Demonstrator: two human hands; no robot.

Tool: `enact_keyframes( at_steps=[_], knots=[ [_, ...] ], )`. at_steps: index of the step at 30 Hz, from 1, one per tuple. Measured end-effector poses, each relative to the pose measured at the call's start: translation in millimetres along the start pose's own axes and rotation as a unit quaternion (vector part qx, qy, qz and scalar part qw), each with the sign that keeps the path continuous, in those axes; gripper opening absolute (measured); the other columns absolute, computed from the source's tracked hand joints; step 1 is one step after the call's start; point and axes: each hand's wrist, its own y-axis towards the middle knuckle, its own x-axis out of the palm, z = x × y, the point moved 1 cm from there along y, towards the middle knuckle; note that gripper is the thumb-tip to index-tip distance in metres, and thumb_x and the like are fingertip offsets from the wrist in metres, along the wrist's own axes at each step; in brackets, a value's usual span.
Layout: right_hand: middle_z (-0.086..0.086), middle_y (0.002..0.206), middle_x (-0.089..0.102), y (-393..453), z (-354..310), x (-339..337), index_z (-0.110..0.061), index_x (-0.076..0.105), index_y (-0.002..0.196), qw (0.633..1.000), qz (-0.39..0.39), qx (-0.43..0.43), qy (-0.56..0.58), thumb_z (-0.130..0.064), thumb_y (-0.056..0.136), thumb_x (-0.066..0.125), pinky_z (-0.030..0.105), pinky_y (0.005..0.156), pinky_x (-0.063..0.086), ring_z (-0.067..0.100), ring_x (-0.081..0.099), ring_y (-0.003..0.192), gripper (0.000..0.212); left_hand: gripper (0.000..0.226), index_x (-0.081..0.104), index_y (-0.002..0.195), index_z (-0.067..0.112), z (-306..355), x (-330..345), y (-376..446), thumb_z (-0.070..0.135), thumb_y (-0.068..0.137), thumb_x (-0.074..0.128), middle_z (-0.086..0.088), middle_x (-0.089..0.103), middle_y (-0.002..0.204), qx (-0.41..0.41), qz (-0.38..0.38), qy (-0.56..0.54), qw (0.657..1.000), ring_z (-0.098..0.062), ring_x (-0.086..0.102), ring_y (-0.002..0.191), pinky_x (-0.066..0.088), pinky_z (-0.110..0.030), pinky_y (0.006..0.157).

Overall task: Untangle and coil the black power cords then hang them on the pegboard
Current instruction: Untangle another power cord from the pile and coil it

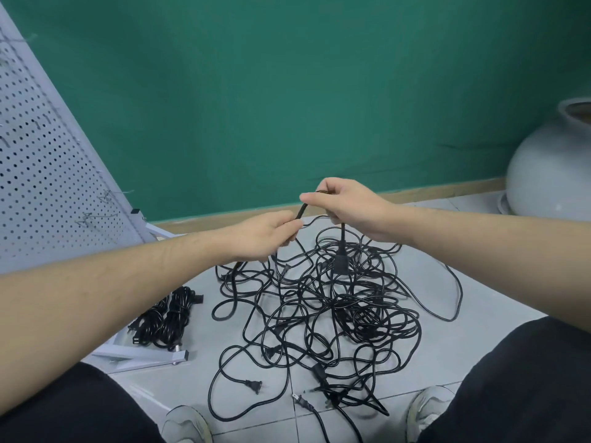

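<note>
Cord (302,211) gripped by left hand (262,235) and right hand (345,203), seemingly taut.

We see even, soft indoor light, faint shadows, slight overall softness, and wide-angle bending toward the frame edges.

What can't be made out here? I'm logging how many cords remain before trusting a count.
- Tangled cords, head view: overlapping loops hide the number of cords.
- Coiled bundles: the left forearm covers part; count unclear.
- Pegboard: cut off by the left edge; hooks too small.
- Cord between left hand and right hand: fingers hide its run.
</note>
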Motion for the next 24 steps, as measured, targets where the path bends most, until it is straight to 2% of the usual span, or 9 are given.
enact_keyframes(
  at_steps=[2, 6, 8, 10, 13, 17, 20, 22, 24],
  knots=[
    [-0.004, 0.062, 0.045, 1.9, -1.0, 4.1, -0.021, 0.047, 0.073, 0.998, 0.008, 0.007, 0.068, -0.031, 0.088, 0.077, 0.025, 0.059, 0.034, 0.013, 0.039, 0.057, 0.035, 0.033, 0.053, 0.091, 0.013, 1.8, 5.4, 0.3, 0.035, 0.11, 0.037, -0.001, 0.055, 0.082, 0.008, 0.01, -0.06, 0.998, -0.011, 0.054, 0.076, 0.052, -0.028, 0.073],
    [0.007, 0.082, 0.072, 1.4, -7.1, 10.7, -0.019, 0.044, 0.076, 0.977, 0.0, 0.027, 0.213, -0.023, 0.097, 0.066, 0.035, 0.074, 0.046, 0.017, 0.063, 0.069, 0.031, 0.038, 0.05, 0.079, 0.022, 8.7, 9.2, 1.9, 0.038, 0.111, 0.037, 0.004, 0.066, 0.098, -0.003, 0.053, -0.139, 0.989, 0.012, 0.059, 0.086, 0.046, -0.008, 0.077],
    [0.017, 0.096, 0.076, -0.5, -11.9, 13.0, -0.019, 0.042, 0.079, 0.966, -0.002, 0.029, 0.256, -0.024, 0.102, 0.06, 0.038, 0.081, 0.05, 0.022, 0.068, 0.074, 0.029, 0.039, 0.051, 0.077, 0.022, 11.7, 10.7, 4.1, 0.039, 0.11, 0.039, 0.003, 0.07, 0.107, -0.025, 0.037, -0.264, 0.963, -0.007, 0.068, 0.105, 0.055, -0.026, 0.091],
    [0.023, 0.105, 0.075, 0.7, -13.5, 15.2, -0.018, 0.043, 0.082, 0.971, 0.005, 0.018, 0.24, -0.029, 0.104, 0.056, 0.042, 0.092, 0.053, 0.023, 0.072, 0.082, 0.027, 0.037, 0.052, 0.078, 0.027, 17.2, 10.9, 2.0, 0.038, 0.11, 0.039, 0.004, 0.073, 0.096, -0.045, 0.034, -0.349, 0.935, -0.019, 0.072, 0.097, 0.057, -0.033, 0.087],
    [0.013, 0.108, 0.076, 2.7, -11.3, 17.0, -0.02, 0.059, 0.098, 0.985, 0.011, 0.026, 0.171, -0.042, 0.104, 0.051, 0.052, 0.112, 0.042, 0.025, 0.071, 0.106, 0.024, 0.036, 0.046, 0.081, 0.027, 22.3, 10.5, -1.8, 0.045, 0.11, 0.035, 0.002, 0.078, 0.104, -0.053, 0.024, -0.381, 0.923, -0.021, 0.074, 0.095, 0.056, -0.033, 0.08],
    [0.003, 0.104, 0.078, 2.5, -8.4, 16.7, -0.018, 0.067, 0.105, 0.98, -0.001, 0.052, 0.193, -0.042, 0.106, 0.046, 0.05, 0.116, 0.038, 0.02, 0.07, 0.109, 0.031, 0.041, 0.036, 0.079, 0.023, 20.5, 12.4, 0.5, 0.05, 0.109, 0.03, -0.004, 0.072, 0.126, -0.074, 0.029, -0.384, 0.92, -0.026, 0.07, 0.113, 0.051, -0.045, 0.096],
    [0.006, 0.108, 0.077, 1.2, -11.0, 17.6, -0.016, 0.062, 0.096, 0.974, 0.004, 0.058, 0.221, -0.037, 0.107, 0.044, 0.047, 0.108, 0.047, 0.02, 0.072, 0.094, 0.03, 0.042, 0.037, 0.079, 0.025, 21.1, 14.4, 0.1, 0.054, 0.108, 0.029, -0.006, 0.072, 0.125, -0.083, 0.012, -0.387, 0.918, -0.022, 0.074, 0.104, 0.052, -0.039, 0.086],
    [0.009, 0.106, 0.077, 0.5, -14.2, 17.5, -0.015, 0.055, 0.094, 0.968, 0.007, 0.063, 0.243, -0.037, 0.108, 0.042, 0.036, 0.082, 0.055, 0.021, 0.065, 0.07, 0.029, 0.041, 0.041, 0.081, 0.025, 22.6, 17.3, 0.4, 0.055, 0.108, 0.031, -0.007, 0.077, 0.113, -0.085, -0.006, -0.384, 0.919, -0.019, 0.075, 0.09, 0.049, -0.034, 0.076],
    [0.012, 0.101, 0.077, 1.6, -17.8, 15.7, -0.014, 0.051, 0.093, 0.961, 0.016, 0.061, 0.27, -0.037, 0.109, 0.04, 0.028, 0.057, 0.049, 0.024, 0.067, 0.075, 0.03, 0.037, 0.045, 0.085, 0.024, 25.2, 20.2, 0.3, 0.053, 0.107, 0.035, -0.006, 0.078, 0.101, -0.087, -0.021, -0.385, 0.919, -0.015, 0.07, 0.074, 0.046, -0.031, 0.069]
  ],
)
